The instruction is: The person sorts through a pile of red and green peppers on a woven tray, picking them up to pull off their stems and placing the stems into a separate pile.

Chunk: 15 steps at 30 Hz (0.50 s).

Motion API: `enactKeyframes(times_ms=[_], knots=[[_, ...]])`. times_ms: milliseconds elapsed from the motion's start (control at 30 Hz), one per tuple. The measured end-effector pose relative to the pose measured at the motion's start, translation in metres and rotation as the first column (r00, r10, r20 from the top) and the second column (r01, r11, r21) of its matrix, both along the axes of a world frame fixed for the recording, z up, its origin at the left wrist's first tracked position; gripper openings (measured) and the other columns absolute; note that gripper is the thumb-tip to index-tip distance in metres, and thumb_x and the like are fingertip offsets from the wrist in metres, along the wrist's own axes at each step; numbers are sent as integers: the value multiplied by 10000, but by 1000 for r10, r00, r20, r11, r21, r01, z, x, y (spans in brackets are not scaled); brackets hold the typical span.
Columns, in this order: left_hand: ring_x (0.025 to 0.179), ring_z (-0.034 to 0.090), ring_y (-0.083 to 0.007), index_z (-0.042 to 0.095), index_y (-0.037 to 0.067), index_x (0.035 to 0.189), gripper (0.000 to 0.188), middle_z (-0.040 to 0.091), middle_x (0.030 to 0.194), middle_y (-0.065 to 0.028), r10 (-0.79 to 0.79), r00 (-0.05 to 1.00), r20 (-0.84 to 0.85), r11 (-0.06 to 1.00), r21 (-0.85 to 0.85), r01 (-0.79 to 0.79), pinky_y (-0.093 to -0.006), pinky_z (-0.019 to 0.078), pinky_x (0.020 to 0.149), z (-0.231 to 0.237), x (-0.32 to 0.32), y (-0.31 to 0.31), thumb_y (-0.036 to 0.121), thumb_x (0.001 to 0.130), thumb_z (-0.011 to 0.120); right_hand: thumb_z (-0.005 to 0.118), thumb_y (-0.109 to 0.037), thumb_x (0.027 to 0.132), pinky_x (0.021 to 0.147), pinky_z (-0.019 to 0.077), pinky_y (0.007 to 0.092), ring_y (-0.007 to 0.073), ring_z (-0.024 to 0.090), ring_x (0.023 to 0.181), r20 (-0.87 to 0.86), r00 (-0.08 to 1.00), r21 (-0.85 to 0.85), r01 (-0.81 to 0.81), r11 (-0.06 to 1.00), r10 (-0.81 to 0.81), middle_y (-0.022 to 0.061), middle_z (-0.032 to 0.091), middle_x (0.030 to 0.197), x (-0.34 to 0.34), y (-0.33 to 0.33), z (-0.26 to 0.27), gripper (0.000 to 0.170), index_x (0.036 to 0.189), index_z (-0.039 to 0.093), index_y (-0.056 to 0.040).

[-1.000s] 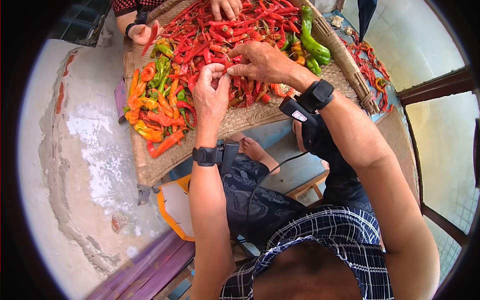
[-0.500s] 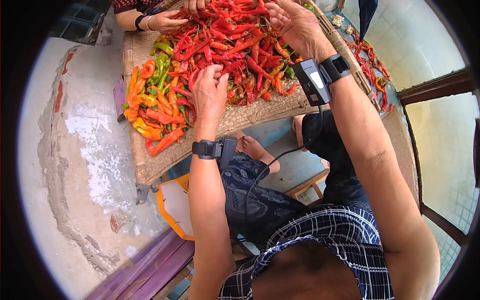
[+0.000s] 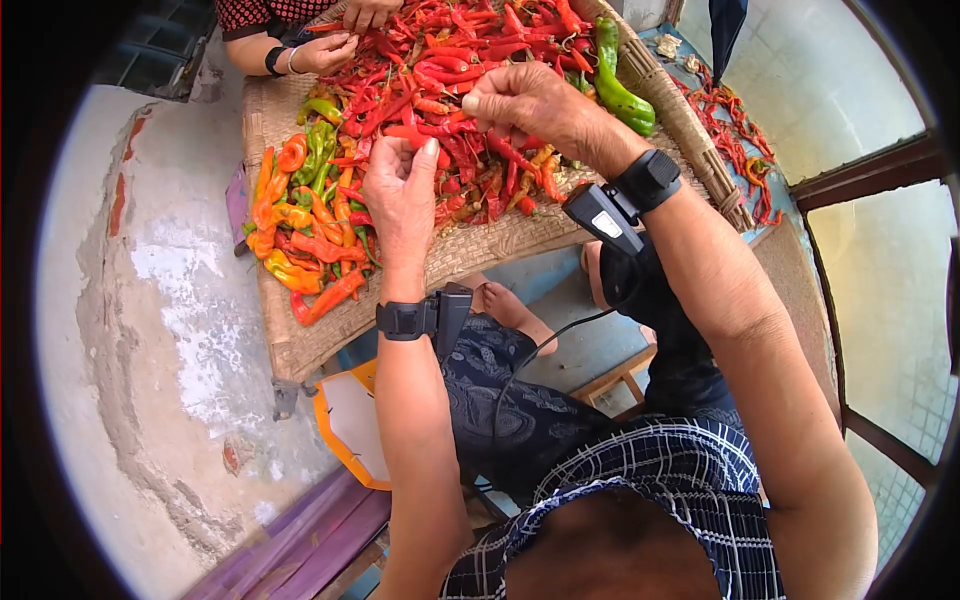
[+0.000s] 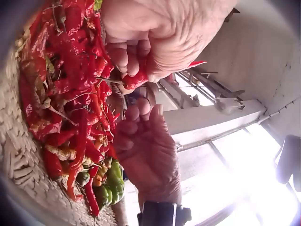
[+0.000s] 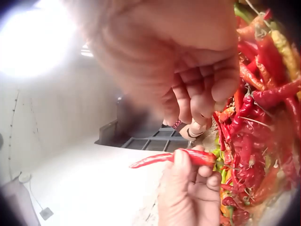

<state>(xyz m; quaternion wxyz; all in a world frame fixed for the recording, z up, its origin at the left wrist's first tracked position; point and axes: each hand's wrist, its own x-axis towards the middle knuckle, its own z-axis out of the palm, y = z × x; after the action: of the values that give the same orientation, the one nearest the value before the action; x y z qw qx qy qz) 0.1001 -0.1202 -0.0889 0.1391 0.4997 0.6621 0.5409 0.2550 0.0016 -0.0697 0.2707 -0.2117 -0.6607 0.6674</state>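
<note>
Now, the red pepper (image 5: 201,157) you pinch between thumb and fingers of your left hand (image 3: 403,200) is up over the woven tray (image 3: 300,345), in from its near edge. Your right hand (image 3: 545,110) is just beside it, fingers loosely curled, nothing visible in them. Below lies a heap of red peppers (image 3: 465,72); orange and yellow peppers (image 3: 292,217) sit along the left edge, a long green pepper (image 3: 624,95) by the right edge. Another person's hands (image 3: 325,52) work toward the left edge's far end.

No writing can be read; the white label (image 3: 607,225) on the wrist camera (image 3: 586,206) is illegible.
</note>
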Motion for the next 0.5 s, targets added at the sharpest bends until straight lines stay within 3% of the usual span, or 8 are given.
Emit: enactKeyframes(times_ms=[33,100,133,167,200,267,433,500], knots=[[612,544,-80,565,37,900,151,607,767,-11,-45,978,205,998,50,35,-220,448,552,4,0,-2,158,859,645,634,-310,872,512,456,207,54,540,592,144,989,156,-42,987,20,8,618,689,0,-3,3,281,861,652,-30],[620,546,-58,554,43,917,139,607,761,-12,-151,864,481,986,141,94,-186,454,566,12,1,-5,149,871,631,626,-321,877,504,454,208,59,542,592,115,990,229,-108,967,84,3,610,694,-5,-8,0,286,901,653,-37],[620,546,-58,554,43,917,139,607,761,-12,-149,864,481,986,141,91,-186,454,566,12,-1,-7,149,871,631,618,-333,882,496,452,209,64,544,593,93,985,304,-170,937,149,-2,603,699,-7,-11,-1,297,941,654,-44],[639,550,-67,550,46,934,141,604,782,-13,-165,837,521,984,141,107,-193,455,589,12,-3,-8,143,872,631,625,-338,875,521,461,229,81,551,615,135,965,153,-243,958,223,7,607,695,-8,-13,-1,319,954,653,-31],[657,554,-75,546,48,950,145,601,804,-14,-182,808,561,982,142,123,-199,457,613,12,-5,-9,138,874,630,625,-338,875,521,461,229,81,551,615,135,965,154,-244,957,225,7,607,695,-10,-13,-4,319,954,653,-31],[641,552,-70,551,44,927,146,609,788,-19,-188,812,553,981,150,124,-198,458,594,12,-4,-9,152,872,634,629,-342,870,543,465,247,87,552,617,152,954,238,-290,927,259,16,607,687,-14,-15,-10,323,954,657,-32],[661,555,-77,568,34,921,188,622,783,-28,-200,845,497,979,58,198,-221,467,609,14,-4,-13,210,884,624,625,-297,879,550,468,259,95,557,600,215,946,203,-285,937,242,25,609,688,-18,-20,-8,278,852,639,-21],[666,554,-76,573,30,936,192,623,784,-29,-136,857,498,991,58,124,-221,466,608,11,-13,-13,214,893,610,617,-285,885,534,461,245,93,568,600,235,956,220,-228,949,175,21,607,682,-15,-18,-1,277,808,622,-19]])
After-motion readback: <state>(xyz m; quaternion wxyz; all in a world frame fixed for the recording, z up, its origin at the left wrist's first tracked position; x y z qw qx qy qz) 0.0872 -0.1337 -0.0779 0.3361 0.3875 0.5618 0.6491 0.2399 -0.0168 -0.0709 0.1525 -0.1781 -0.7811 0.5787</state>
